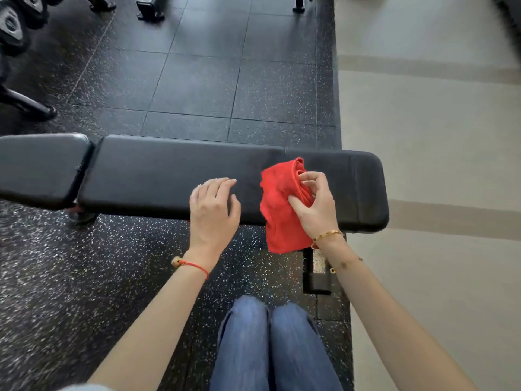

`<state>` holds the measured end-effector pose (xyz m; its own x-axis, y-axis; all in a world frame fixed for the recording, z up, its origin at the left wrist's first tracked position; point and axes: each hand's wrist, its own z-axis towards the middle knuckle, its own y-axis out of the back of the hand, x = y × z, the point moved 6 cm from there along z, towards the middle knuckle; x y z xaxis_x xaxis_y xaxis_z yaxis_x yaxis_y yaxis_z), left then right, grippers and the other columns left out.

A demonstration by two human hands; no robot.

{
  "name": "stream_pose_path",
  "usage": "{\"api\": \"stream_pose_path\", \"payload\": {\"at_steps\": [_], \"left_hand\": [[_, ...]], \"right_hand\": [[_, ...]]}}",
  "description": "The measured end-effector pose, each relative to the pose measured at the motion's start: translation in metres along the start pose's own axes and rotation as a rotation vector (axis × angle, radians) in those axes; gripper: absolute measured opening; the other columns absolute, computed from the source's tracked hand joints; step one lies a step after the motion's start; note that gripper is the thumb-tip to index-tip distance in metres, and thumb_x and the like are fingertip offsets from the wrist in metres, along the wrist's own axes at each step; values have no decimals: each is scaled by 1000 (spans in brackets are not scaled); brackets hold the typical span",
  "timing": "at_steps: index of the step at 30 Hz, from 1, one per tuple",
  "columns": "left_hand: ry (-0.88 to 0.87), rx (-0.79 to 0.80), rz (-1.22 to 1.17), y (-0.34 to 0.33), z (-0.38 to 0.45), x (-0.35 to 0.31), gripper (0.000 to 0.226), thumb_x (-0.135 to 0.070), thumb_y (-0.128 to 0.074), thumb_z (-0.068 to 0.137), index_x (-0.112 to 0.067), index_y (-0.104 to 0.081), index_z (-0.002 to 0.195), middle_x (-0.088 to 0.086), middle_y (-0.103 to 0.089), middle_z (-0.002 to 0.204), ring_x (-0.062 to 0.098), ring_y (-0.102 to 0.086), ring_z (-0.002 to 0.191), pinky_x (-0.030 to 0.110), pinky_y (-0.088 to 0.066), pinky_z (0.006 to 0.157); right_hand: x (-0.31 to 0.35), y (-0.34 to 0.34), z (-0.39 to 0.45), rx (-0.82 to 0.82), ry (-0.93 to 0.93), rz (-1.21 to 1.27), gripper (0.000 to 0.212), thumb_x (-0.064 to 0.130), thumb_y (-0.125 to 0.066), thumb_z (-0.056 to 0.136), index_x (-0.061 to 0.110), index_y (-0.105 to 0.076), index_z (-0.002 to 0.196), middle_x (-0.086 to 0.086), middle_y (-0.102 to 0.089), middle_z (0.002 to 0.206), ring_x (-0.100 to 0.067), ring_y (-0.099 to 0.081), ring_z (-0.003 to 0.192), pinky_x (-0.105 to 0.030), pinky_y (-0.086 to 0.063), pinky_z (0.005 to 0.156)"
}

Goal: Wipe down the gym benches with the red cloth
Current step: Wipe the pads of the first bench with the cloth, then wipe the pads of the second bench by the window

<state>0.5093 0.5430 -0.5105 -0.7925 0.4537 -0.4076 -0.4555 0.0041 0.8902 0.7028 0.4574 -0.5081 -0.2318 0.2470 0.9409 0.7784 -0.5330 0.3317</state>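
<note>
A black padded gym bench (158, 176) runs across the view from left to right, with a gap between its short left pad (39, 165) and its long right pad. The red cloth (277, 198) lies bunched on the right part of the long pad and hangs over the near edge. My right hand (314, 204) grips the cloth's folds between thumb and curled fingers. To the left of the cloth, my left hand (212, 210) rests on the pad near its front edge with relaxed fingers, holding nothing.
Black speckled rubber flooring (70, 272) lies around the bench, and pale flooring (437, 136) begins at the right. Dumbbells and a rack foot (25, 105) are at the far left. Other equipment feet (150, 11) stand at the top. My knees in blue jeans (270, 342) are below.
</note>
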Motion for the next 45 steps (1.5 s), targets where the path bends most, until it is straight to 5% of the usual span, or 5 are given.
{"api": "stream_pose_path", "payload": {"at_steps": [10,16,26,37,45], "left_hand": [[-65,105,-69,229,-31,-113,31,-18,-54,93,-17,-62,123,-1,-64,123,19,-57,118,38,-43,103],[-116,122,-136,293,-38,-157,29,-15,-55,93,-16,-63,121,-1,-65,120,18,-57,115,37,-45,102],[-127,159,-164,269,-28,-238,23,-17,-55,94,-16,-66,113,-2,-68,112,18,-61,100,39,-49,92],[64,80,-237,177,-16,-388,22,-16,-56,94,-16,-68,112,-1,-70,110,20,-63,102,38,-50,92],[123,79,-230,137,18,-460,22,-17,-56,94,-18,-68,112,-4,-69,111,17,-62,103,34,-48,92]], "right_hand": [[187,122,-120,-38,-131,21,37,0,-70,78,16,-51,105,16,-61,102,7,-60,93,-16,-48,86],[239,180,-159,-176,-145,47,37,0,-71,77,15,-52,105,14,-61,103,9,-59,94,-19,-49,88],[231,280,-140,-296,-146,113,38,-3,-71,77,15,-51,104,13,-61,100,9,-58,92,-23,-49,90],[191,436,-62,-157,-71,120,37,-8,-67,78,12,-49,104,4,-61,110,-7,-61,99,-21,-49,89],[168,511,-1,-156,-97,132,37,-7,-67,78,12,-50,105,13,-60,103,2,-60,94,-20,-50,85]]}}
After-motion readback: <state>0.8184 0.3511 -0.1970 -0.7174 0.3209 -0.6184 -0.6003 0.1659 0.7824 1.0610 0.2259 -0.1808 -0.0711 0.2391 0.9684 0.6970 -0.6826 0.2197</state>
